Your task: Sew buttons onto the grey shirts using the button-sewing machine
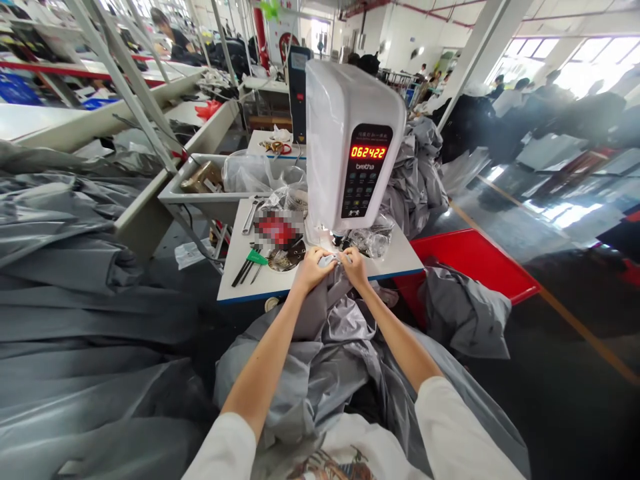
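Note:
A white machine (327,140) with a lit red number display stands on a small white table (280,283) with a blue edge. Just below its head, my left hand (316,267) and my right hand (353,267) pinch a fold of grey fabric (345,320) between them, fingertips nearly touching. The rest of the fabric hangs from the table and spreads over my lap. Hex keys in a green holder (257,257), a wrench (250,217) and a dish of small metal parts (287,259) lie left of my hands. Clear plastic bags (373,239) lie on the right.
A white bin (200,195) with a cardboard box and plastic adjoins the table at left. Piles of grey fabric (65,287) fill the far left. At right are a red tray (480,260) and more grey fabric (463,307). A person (175,40) is in the background.

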The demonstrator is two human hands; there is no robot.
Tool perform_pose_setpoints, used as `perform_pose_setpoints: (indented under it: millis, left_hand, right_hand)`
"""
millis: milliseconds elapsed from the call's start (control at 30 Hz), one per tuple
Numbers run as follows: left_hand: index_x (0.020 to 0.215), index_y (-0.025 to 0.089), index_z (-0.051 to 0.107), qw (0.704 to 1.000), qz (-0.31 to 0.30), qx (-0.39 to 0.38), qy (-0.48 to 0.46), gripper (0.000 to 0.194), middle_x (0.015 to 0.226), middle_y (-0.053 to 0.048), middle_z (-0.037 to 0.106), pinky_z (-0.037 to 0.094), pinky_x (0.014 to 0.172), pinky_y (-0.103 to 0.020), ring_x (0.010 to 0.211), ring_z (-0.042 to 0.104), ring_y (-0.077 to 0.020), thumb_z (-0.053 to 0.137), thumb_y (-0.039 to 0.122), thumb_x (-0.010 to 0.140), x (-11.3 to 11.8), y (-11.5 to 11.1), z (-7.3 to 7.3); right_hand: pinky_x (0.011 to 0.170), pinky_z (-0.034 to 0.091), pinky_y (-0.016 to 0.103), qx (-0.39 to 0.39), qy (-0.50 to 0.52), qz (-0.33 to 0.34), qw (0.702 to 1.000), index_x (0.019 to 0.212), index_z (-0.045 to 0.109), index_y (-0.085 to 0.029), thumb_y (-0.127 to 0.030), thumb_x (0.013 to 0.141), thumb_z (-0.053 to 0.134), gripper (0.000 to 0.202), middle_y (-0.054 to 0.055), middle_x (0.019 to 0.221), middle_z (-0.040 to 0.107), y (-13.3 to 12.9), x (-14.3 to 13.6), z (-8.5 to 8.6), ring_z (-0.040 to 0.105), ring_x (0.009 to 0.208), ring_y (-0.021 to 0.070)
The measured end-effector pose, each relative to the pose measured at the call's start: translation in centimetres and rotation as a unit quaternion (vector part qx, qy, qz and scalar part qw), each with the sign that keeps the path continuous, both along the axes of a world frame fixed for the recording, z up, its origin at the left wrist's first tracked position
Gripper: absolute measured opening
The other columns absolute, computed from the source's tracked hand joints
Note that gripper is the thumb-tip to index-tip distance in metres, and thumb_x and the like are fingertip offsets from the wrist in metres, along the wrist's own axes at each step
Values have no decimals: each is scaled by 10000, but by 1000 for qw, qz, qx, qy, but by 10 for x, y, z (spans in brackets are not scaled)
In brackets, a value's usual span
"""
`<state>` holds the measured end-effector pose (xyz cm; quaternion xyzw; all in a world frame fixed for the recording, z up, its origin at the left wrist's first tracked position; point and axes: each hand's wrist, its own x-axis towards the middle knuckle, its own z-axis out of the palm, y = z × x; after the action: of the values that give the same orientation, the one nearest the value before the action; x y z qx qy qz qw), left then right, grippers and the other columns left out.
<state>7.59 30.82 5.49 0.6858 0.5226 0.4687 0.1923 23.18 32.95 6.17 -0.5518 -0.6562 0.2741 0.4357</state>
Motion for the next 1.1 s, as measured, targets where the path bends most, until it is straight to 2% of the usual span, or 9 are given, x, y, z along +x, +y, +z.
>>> perform_pose_setpoints:
  millis: [233, 333, 400, 467, 533, 700, 800, 967, 1100]
  left_hand:
    - [1008, 187, 602, 998, -24, -48, -24, 273, 1066, -60, 592, 464, 895, -301, 1028, 571, -174, 635, 343, 787, -4, -6, 12]
    - [1005, 166, 585, 992, 13, -123, -40, 304, 1011, -65, 624, 477, 762, -277, 885, 601, -165, 645, 334, 758, -10, -12, 15]
    - [881, 161, 593, 986, 32, -159, -41, 210, 844, -35, 636, 462, 709, -279, 737, 589, -154, 622, 334, 765, -15, -15, 17]
    - [740, 174, 573, 984, 28, -172, -39, 174, 701, -4, 604, 446, 694, -285, 667, 560, -153, 580, 341, 786, -19, -17, 19]
    - [667, 185, 539, 983, 18, -176, -44, 223, 662, 5, 577, 435, 687, -282, 667, 543, -155, 530, 354, 811, -22, -18, 22]
    - [689, 192, 486, 981, 0, -178, -74, 292, 716, -6, 548, 440, 694, -274, 720, 521, -152, 387, 387, 882, -20, -17, 31]
    - [745, 188, 500, 979, -10, -169, -111, 348, 769, -17, 545, 439, 715, -265, 762, 510, -147, 340, 447, 913, -16, -27, 39]
    - [782, 186, 545, 959, -92, -229, -142, 358, 667, 30, 462, 354, 553, -215, 619, 412, -105, 574, 543, 792, -20, -61, 54]
    - [687, 179, 521, 950, -109, -244, -161, 439, 621, 23, 430, 339, 537, -217, 603, 387, -105, 484, 591, 832, -34, -85, 63]
  right_hand:
    - [673, 381, 265, -13, 8, 6, 1000, 805, 519, -219, -516, 804, 465, 302, -19, 662, 564, -1, 1, 0, 521, 663, 159]
    - [685, 384, 268, -17, 15, 18, 1000, 817, 536, -213, -502, 810, 461, 299, -6, 703, 586, -1, 4, 0, 527, 691, 160]
    - [686, 385, 269, -22, 28, 27, 999, 802, 540, -205, -481, 800, 477, 283, 0, 707, 588, 0, 6, 3, 525, 697, 159]
    - [669, 383, 266, -32, 50, 32, 998, 780, 543, -197, -471, 785, 500, 277, 0, 689, 574, 1, 8, 10, 514, 683, 155]
    - [633, 373, 261, -45, 85, 38, 995, 776, 550, -191, -484, 774, 514, 295, -6, 658, 544, 3, 8, 18, 489, 647, 146]
    - [577, 336, 245, -65, 196, 66, 976, 769, 537, -190, -531, 743, 558, 342, -15, 662, 500, 1, -2, 41, 444, 614, 117]
    - [531, 303, 237, -113, 218, 81, 966, 776, 529, -200, -571, 718, 595, 382, -32, 610, 466, -11, -4, 51, 418, 575, 108]
    - [500, 266, 226, -201, 275, 93, 936, 776, 540, -204, -558, 675, 673, 392, -38, 610, 474, -47, 7, 66, 395, 550, 94]
    - [489, 272, 215, -268, 273, 141, 913, 831, 569, -200, -551, 718, 650, 377, -33, 647, 503, -71, 20, 76, 383, 532, 83]
